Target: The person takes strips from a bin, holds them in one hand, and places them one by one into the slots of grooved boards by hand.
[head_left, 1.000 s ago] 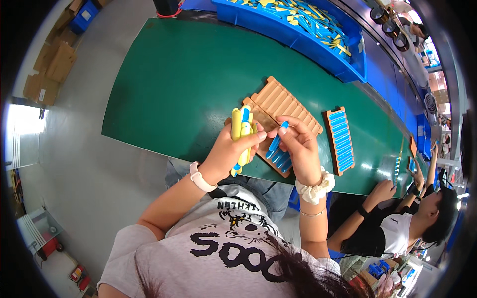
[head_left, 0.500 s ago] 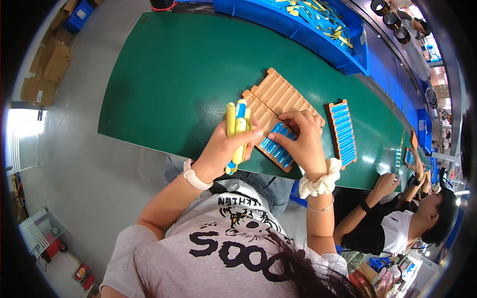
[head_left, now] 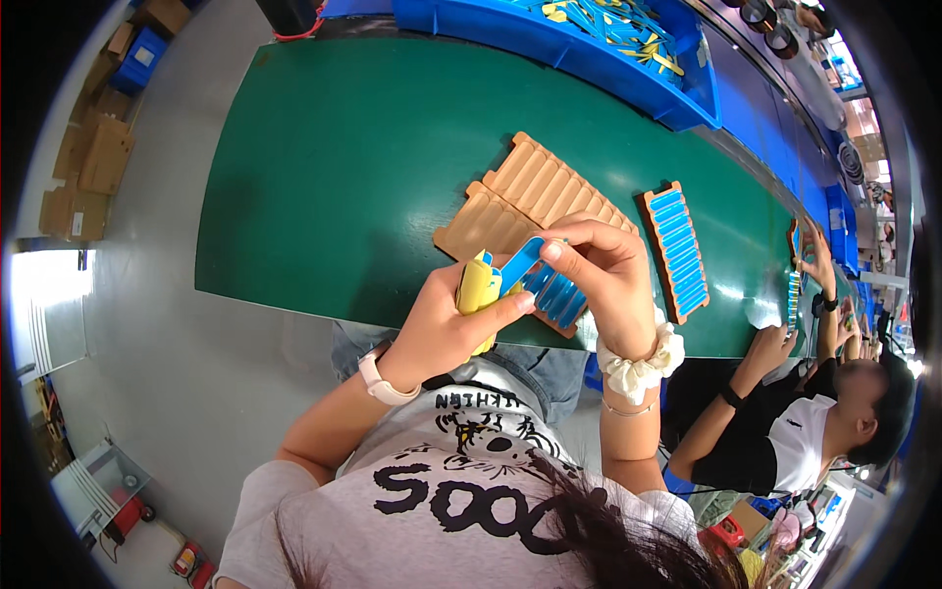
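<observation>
My left hand is closed round a bundle of yellow and blue strips with rounded ends. From the bundle a blue strip slants up to my right hand, whose thumb and forefinger pinch its far end. Beneath both hands lies a brown grooved tray. Blue strips fill its near right grooves, partly hidden by my right hand, while the visible grooves on its left hold nothing. Against its far side rests a second brown tray with bare grooves.
Right of the trays, another brown tray is lined with blue strips. A large blue bin of loose blue and yellow strips stands along the far side of the green table. A co-worker works at the right.
My right hand has lifted from the near tray's grooves and now pinches a blue strip at the bundle. My left hand has tilted the bundle toward it.
</observation>
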`<state>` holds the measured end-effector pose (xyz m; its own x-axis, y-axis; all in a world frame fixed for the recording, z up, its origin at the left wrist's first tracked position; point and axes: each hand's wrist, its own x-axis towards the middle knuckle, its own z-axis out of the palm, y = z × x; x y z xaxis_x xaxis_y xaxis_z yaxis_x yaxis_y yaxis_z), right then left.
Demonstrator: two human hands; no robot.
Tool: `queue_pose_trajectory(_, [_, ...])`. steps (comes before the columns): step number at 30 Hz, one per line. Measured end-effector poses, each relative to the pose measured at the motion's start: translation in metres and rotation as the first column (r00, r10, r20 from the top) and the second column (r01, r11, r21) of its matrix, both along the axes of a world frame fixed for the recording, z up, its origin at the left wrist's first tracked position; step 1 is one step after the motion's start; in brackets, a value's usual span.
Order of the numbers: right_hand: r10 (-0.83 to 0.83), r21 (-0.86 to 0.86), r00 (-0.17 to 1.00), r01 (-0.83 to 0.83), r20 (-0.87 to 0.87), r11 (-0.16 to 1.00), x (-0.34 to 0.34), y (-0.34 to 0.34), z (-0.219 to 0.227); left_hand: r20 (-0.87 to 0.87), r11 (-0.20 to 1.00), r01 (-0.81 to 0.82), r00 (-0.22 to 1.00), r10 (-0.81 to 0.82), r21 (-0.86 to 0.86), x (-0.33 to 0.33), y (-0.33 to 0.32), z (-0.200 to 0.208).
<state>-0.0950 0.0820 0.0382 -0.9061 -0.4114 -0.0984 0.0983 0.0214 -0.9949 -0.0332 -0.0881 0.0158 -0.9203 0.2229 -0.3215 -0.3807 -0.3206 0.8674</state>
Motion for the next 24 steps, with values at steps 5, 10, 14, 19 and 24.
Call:
queue_pose_trajectory(5, [-0.124, -0.035, 0.976, 0.132, 0.180, 0.991, -0.003, 0.009, 0.005, -0.010, 1.000, -0.003, 1.000, 0.003, 0.002, 0.003, -0.006, 0.004])
queue_pose_trajectory(10, [-0.211, 0.110, 0.978, 0.210, -0.001, 0.972, -0.017, 0.028, -0.032, -0.028, 0.990, -0.132, 0.991, 0.131, -0.045, 0.003, -0.012, 0.003])
queue_pose_trajectory(14, [0.000, 0.420, 0.995, 0.041, -0.098, 0.907, -0.024, 0.036, -0.016, 0.009, 0.990, -0.132, 0.991, 0.133, -0.044, 0.005, -0.025, 0.001])
queue_pose_trajectory(19, [0.270, 0.644, 0.934, -0.061, -0.233, 0.763, -0.036, 0.028, -0.007, 0.033, 0.985, -0.140, 0.989, 0.144, -0.101, 0.008, -0.030, 0.000])
queue_pose_trajectory(24, [0.278, 0.638, 0.953, -0.141, -0.118, 0.757, -0.045, 0.020, -0.013, 0.074, 0.987, -0.148, 0.985, 0.153, -0.070, 0.011, -0.030, 0.002])
